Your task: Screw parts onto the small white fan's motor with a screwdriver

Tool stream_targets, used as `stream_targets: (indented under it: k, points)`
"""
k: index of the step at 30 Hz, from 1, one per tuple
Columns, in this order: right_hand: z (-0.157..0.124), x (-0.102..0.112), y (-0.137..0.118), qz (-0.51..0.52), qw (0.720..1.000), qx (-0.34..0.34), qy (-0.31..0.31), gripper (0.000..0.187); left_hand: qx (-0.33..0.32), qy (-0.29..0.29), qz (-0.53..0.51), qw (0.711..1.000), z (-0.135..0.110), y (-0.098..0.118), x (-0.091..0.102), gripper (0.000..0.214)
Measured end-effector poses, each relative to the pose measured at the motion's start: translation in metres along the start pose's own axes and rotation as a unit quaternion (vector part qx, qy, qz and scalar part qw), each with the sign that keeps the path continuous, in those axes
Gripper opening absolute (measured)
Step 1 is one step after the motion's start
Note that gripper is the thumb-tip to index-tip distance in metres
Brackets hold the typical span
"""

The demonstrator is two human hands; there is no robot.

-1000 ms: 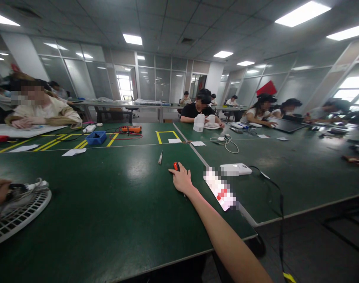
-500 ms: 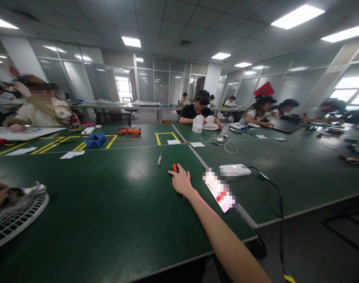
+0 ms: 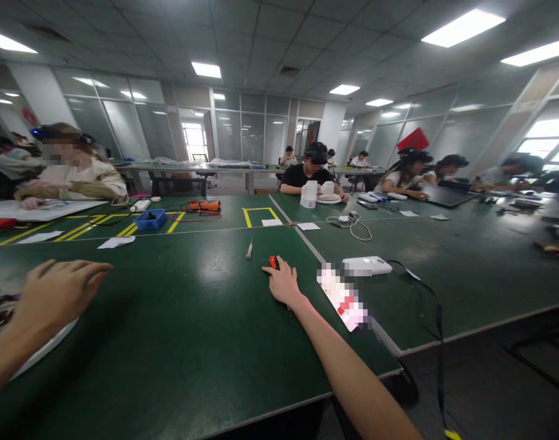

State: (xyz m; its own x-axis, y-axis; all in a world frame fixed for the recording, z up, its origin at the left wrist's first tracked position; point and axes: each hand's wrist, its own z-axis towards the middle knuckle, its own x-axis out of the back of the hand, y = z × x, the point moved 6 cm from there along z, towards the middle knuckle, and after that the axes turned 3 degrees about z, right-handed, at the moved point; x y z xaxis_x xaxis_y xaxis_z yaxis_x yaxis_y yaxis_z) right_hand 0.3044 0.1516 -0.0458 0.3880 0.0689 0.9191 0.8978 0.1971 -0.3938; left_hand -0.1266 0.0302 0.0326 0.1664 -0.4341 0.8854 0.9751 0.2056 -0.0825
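On the green table, my right hand [image 3: 284, 283] lies over a screwdriver [image 3: 273, 262]. Its red and black handle end shows past the fingers, and a bit of thin shaft pokes out below the palm. The index finger points left; the grip itself is partly hidden. My left hand [image 3: 59, 293] is raised at the left with fingers stretched out and nothing in them. Behind and below it is a white fan grille [image 3: 48, 351] with dark wires on it, largely covered by that hand and forearm. A small clear-handled screwdriver [image 3: 249, 249] rests beyond my right hand.
Right of my forearm lie a blurred pink and white card [image 3: 341, 299] and a white power bank-like device [image 3: 366, 265] with a black strap. Farther off are a blue bin [image 3: 151, 220], an orange multimeter [image 3: 205, 206] and a white cable [image 3: 359, 227]. Several people sit around.
My left hand has come off the fan grille and moved up and right, its fingers now stretched out. My right hand stays on the screwdriver. A person at the left has lowered an arm.
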Motion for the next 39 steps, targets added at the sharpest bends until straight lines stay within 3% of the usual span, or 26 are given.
stream_targets:
  k: [4, 8, 12, 16, 19, 22, 28, 31, 34, 37, 39]
  points:
    - [0.002, -0.004, 0.003, -0.003, 1.0, 0.001, 0.005, 0.051, -0.073, -0.062, -0.003, 0.995, 0.009, 0.07, -0.03, 0.059]
    - [0.003, -0.005, 0.004, -0.005, 1.0, 0.0, 0.006, 0.052, -0.108, -0.122, -0.083, 0.983, 0.007, 0.144, -0.04, 0.053]
    - [0.002, -0.003, 0.003, -0.005, 1.0, -0.002, 0.007, 0.052, -0.12, -0.128, -0.16, 0.971, 0.002, 0.205, -0.048, 0.047]
    - [0.0, -0.002, 0.001, -0.005, 1.0, 0.0, 0.01, 0.052, -0.17, -0.125, -0.223, 0.952, -0.011, 0.253, -0.062, 0.061]
    - [0.0, -0.001, 0.001, -0.005, 1.0, 0.003, 0.018, 0.052, -0.204, -0.181, -0.226, 0.935, -0.022, 0.271, -0.075, 0.075]
    - [0.0, -0.002, 0.001, -0.007, 1.0, 0.005, 0.02, 0.05, -0.222, -0.223, -0.215, 0.924, -0.028, 0.275, -0.079, 0.08]
    - [-0.001, 0.001, -0.001, -0.009, 1.0, -0.001, 0.023, 0.05, -0.239, -0.221, -0.215, 0.921, -0.029, 0.272, -0.08, 0.076]
    - [-0.003, 0.005, -0.003, 0.002, 1.0, 0.002, 0.028, 0.05, -0.245, -0.217, -0.212, 0.921, -0.026, 0.26, -0.081, 0.073]
    - [-0.005, 0.011, -0.013, 0.036, 0.996, 0.052, 0.062, 0.048, -0.189, -0.171, -0.179, 0.95, -0.014, 0.219, -0.073, 0.073]
    - [-0.012, 0.018, -0.031, 0.072, 0.981, 0.14, 0.11, 0.042, -0.071, -0.078, -0.101, 0.989, -0.004, 0.15, -0.048, 0.077]
    - [-0.017, 0.018, -0.043, 0.079, 0.973, 0.184, 0.117, 0.039, 0.019, -0.014, -0.038, 0.999, -0.006, 0.097, -0.027, 0.078]
